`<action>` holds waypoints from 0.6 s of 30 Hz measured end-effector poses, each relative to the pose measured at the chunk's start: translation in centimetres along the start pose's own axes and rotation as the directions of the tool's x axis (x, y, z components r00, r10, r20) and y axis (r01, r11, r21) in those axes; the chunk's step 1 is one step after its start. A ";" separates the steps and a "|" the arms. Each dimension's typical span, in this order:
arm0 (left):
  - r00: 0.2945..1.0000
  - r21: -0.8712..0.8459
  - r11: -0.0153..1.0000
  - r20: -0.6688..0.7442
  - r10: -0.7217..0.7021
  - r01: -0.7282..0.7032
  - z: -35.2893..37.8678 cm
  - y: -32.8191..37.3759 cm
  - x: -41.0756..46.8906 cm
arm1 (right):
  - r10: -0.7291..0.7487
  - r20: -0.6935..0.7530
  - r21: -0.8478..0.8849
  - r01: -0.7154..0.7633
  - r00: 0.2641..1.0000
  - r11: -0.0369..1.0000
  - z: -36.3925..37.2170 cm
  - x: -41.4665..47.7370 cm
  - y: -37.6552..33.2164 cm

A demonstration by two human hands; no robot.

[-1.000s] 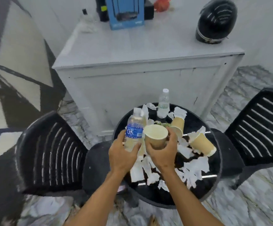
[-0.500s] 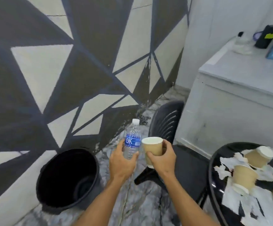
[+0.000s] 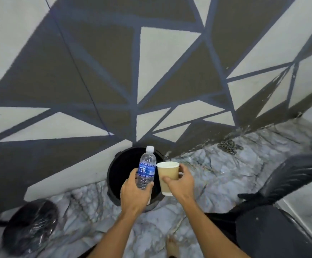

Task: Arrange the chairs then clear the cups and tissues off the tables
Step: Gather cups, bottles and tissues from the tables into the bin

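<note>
My left hand [image 3: 134, 194] grips a clear plastic water bottle [image 3: 146, 169] with a blue label and white cap, held upright. My right hand [image 3: 180, 185] holds a tan paper cup [image 3: 168, 178] with a white rim, also upright. Both are held side by side over the open mouth of a black round bin [image 3: 121, 168] that stands on the floor against the wall. The table with the other cups and tissues is out of view.
A black plastic chair [image 3: 289, 185] stands at the right, with a grey counter edge [image 3: 304, 211] behind it. Another round black object [image 3: 30, 226] sits low at the left. The wall [image 3: 151, 71] with a grey and white triangle pattern is close ahead. Marbled floor [image 3: 216, 174] surrounds the bin.
I have turned left from the table to the wall. The bin, earlier at lower left, now lies directly under the bottle and cup in my hands.
</note>
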State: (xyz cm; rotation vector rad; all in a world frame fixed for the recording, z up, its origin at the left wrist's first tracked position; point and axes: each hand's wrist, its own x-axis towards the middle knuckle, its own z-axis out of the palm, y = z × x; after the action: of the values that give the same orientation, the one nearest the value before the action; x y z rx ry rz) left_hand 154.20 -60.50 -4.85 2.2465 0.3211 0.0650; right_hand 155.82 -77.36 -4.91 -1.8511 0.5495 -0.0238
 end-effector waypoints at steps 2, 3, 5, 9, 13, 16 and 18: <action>0.998 -0.003 0.998 -0.029 -0.060 0.060 0.1 -0.6 1.3 | 0.021 0.063 -0.002 -0.020 0.998 1.000 1.4 1.8 -0.5; 0.995 0.002 0.996 -0.041 -0.086 0.086 0.2 -0.9 2.0 | 0.031 0.085 -0.003 -0.031 0.996 1.000 2.0 2.8 -0.8; 0.992 0.012 0.993 -0.054 -0.116 0.117 0.5 -1.1 3.3 | 0.049 0.117 -0.015 -0.048 0.992 0.999 3.2 4.6 -0.9; 0.982 0.018 0.984 -0.068 -0.175 0.177 0.9 -1.6 5.5 | 0.072 0.157 -0.076 -0.060 0.985 0.995 5.3 6.9 -1.1; 0.975 0.007 0.977 -0.074 -0.211 0.212 0.7 -2.4 8.1 | 0.086 0.195 -0.102 -0.067 0.977 0.993 7.6 8.8 -2.3; 0.970 0.000 0.973 -0.080 -0.231 0.232 0.1 -3.3 10.4 | 0.090 0.195 -0.136 -0.064 0.977 0.989 9.8 10.3 -3.1; 0.967 0.003 0.969 -0.067 -0.246 0.247 -0.4 -4.2 11.9 | 0.104 0.188 -0.144 -0.078 0.977 0.986 11.5 11.1 -3.6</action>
State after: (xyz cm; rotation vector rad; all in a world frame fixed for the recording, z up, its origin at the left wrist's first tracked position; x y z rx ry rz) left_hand 164.79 -54.60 -8.52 2.2010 0.6361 0.0061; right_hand 170.23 -70.47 -8.47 -1.9328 0.5084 0.2599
